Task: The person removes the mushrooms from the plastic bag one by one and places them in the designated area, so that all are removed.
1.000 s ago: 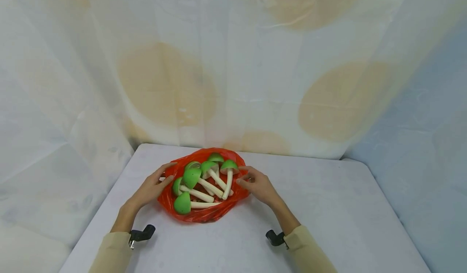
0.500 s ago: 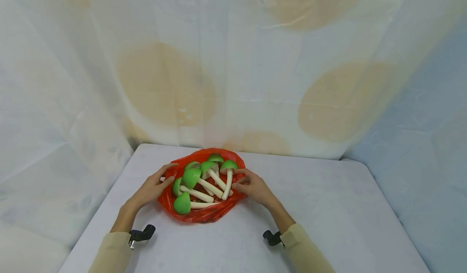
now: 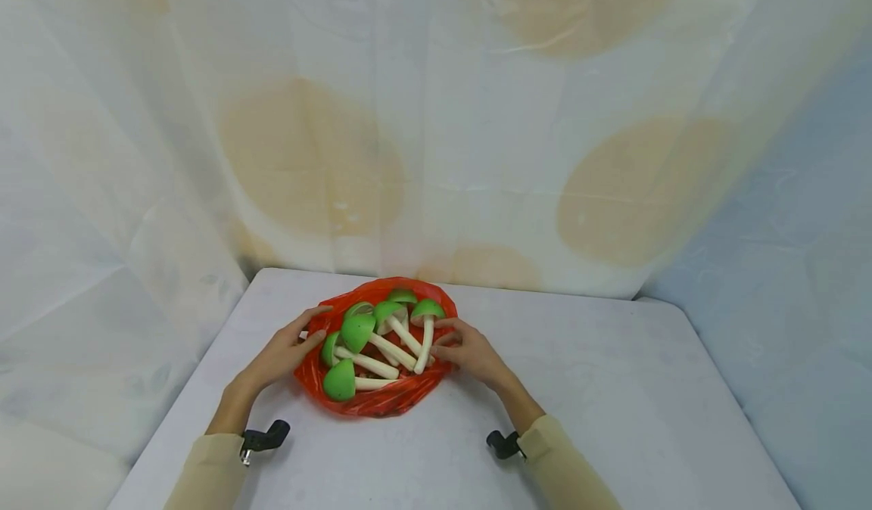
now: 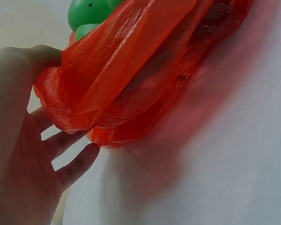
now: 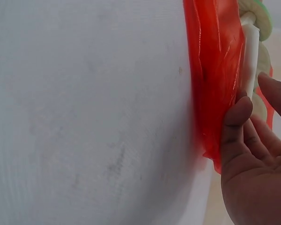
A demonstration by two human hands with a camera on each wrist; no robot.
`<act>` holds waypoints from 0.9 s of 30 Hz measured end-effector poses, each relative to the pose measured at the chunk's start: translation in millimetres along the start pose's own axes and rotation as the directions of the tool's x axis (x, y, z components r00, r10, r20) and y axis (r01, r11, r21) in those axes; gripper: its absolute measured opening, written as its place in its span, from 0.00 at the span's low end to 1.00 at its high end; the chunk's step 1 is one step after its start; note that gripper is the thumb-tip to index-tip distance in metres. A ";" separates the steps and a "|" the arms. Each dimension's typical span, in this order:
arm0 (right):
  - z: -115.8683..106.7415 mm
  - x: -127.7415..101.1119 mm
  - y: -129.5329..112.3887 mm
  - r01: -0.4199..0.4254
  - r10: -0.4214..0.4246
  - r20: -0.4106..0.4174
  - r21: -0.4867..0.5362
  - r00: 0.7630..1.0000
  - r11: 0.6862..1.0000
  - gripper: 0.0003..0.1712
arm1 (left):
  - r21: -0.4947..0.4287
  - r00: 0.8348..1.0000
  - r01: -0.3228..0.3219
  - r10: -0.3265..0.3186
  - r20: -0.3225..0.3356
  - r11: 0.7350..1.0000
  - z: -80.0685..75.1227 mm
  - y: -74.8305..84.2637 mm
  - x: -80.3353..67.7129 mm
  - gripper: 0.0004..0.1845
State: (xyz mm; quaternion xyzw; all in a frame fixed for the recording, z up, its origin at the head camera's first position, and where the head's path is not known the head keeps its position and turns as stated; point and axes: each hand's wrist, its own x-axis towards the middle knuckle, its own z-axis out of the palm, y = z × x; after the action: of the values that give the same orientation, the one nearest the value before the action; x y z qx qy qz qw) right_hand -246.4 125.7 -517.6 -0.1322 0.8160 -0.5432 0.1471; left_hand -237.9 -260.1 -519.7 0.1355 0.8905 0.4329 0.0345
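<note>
A red plastic bag (image 3: 391, 404) stands with its mouth wide open near the back of the table. In it lie several toy mushrooms with green domed caps and cream stems; the rightmost mushroom (image 3: 428, 328) leans with its cap to the back. My left hand (image 3: 282, 351) holds the bag's left side, its thumb over the rim and its fingers spread outside in the left wrist view. At the right side, my right hand (image 3: 474, 349) has its fingertips at the rim, beside that mushroom's stem (image 5: 250, 56). Its thumb and fingers stand apart.
The white table (image 3: 613, 389) reaches well to the right of the bag. A pale sheet (image 3: 477, 154) with tan round patches hangs behind the table, with more sheeting at both sides. Each wrist wears a small black camera mount (image 3: 266, 436).
My right hand has moved left, over the bag's right rim toward the rightmost mushroom, and that side of the bag has shifted inward. My left hand has stayed in place.
</note>
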 end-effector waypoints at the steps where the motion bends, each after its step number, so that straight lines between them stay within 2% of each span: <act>1: 0.8 0.1 0.1 -0.004 0.004 -0.004 -0.003 1.000 1.000 0.27 | -0.003 1.000 0.002 -0.002 0.000 1.000 0.3 0.3 0.0 0.25; 9: 6.0 1.1 -0.3 -0.054 0.050 -0.066 -0.058 0.997 0.997 0.30 | 0.001 1.000 -0.007 0.007 0.000 1.000 1.4 2.1 -1.0 0.24; 13: 7.4 2.0 -1.6 -0.073 0.068 -0.070 -0.066 0.995 0.995 0.33 | 0.008 1.000 -0.013 0.013 -0.004 1.000 1.8 1.8 -1.2 0.25; 27: 10.0 5.8 -2.2 -0.092 0.093 -0.014 0.058 0.996 0.994 0.33 | 0.023 1.000 -0.007 0.007 -0.026 1.000 0.6 1.7 -1.5 0.25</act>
State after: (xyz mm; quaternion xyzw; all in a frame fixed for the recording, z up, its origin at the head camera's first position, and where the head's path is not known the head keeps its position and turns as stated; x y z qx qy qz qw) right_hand -247.8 114.2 -519.8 -0.0855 0.8066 -0.5600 0.1688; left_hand -236.0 -259.0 -518.9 0.1335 0.8954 0.4244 0.0199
